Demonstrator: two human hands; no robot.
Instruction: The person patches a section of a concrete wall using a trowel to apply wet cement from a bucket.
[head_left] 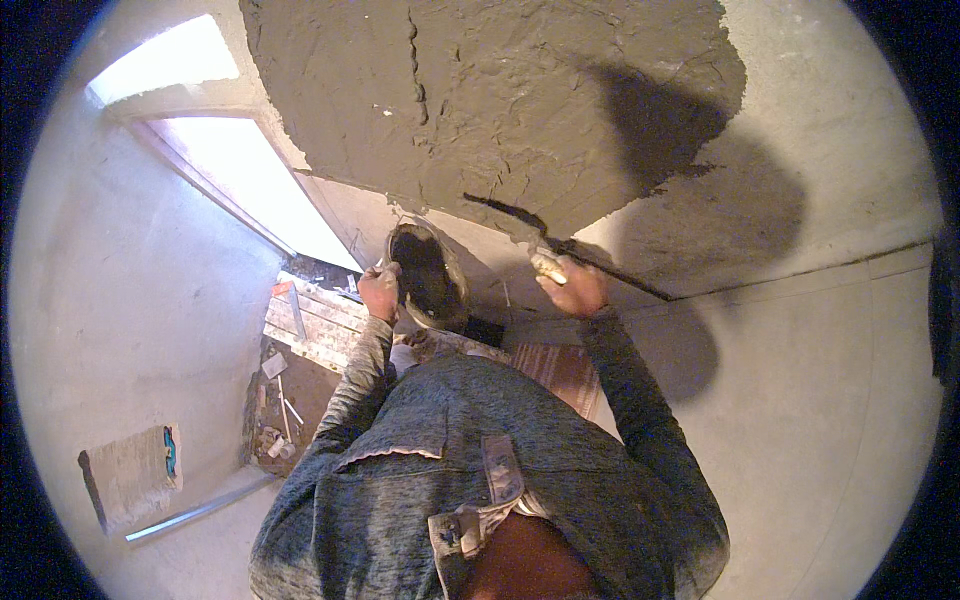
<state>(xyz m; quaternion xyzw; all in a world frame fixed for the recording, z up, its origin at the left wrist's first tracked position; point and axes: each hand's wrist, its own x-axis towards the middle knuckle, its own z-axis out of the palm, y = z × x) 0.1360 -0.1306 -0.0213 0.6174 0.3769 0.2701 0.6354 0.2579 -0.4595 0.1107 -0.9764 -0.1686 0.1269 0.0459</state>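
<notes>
My left hand (378,292) is closed on the left rim of an oval bucket (455,290), tipped so that its dark inside faces me. My right hand (578,288) wraps round the pale, smeared handle of a trowel (546,262). The trowel's blade is at the lower edge of a broad patch of wet grey plaster (480,110), hard to tell from the dark shadow around it. Rough ridges and a vertical groove mark the plaster. What the bucket holds is too dark to make out.
A bright window opening (240,180) is at the upper left. Below it are splattered planks (315,325) and, lower down, a floor with scattered tools and debris (280,425). A recess (130,480) cuts the left wall. A reddish panel (555,375) lies beneath my right arm.
</notes>
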